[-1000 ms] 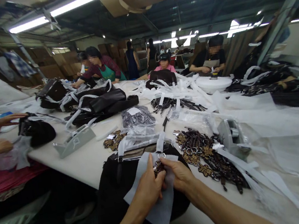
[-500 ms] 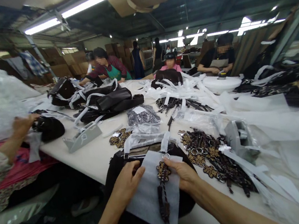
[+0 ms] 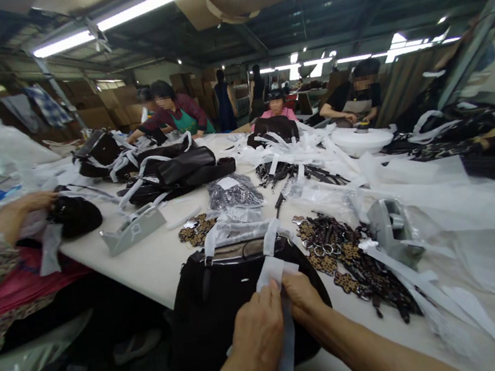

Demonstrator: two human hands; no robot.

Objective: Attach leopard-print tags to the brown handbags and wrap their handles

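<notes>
A dark handbag (image 3: 204, 325) sits in front of me at the table's edge, its handles wrapped in white paper. Against its front hangs a sheet of white tissue paper (image 3: 288, 365), folded into a narrow strip. My left hand (image 3: 259, 329) pinches the sheet from the left, near its top. From the right, my right hand (image 3: 301, 293) grips the same paper, thumb close to my left fingers. The flower charm that lay on the sheet is hidden, apparently inside the fold. Right of the bag lies a pile of leopard-print flower charms (image 3: 342, 258) with dark tassels.
A grey tape dispenser (image 3: 392, 231) stands right of the charms, another dispenser (image 3: 134, 230) at left. Behind the bag lie a plastic bag of dark pieces (image 3: 232, 193) and more charms (image 3: 197, 230). Dark bags (image 3: 188, 170) lie farther back. A co-worker's hand (image 3: 36, 202) is at left.
The flat sheet has been folded over the charm into a narrow strip. My left hand has moved right, beside my right hand. The co-worker's clear plastic at left has shifted.
</notes>
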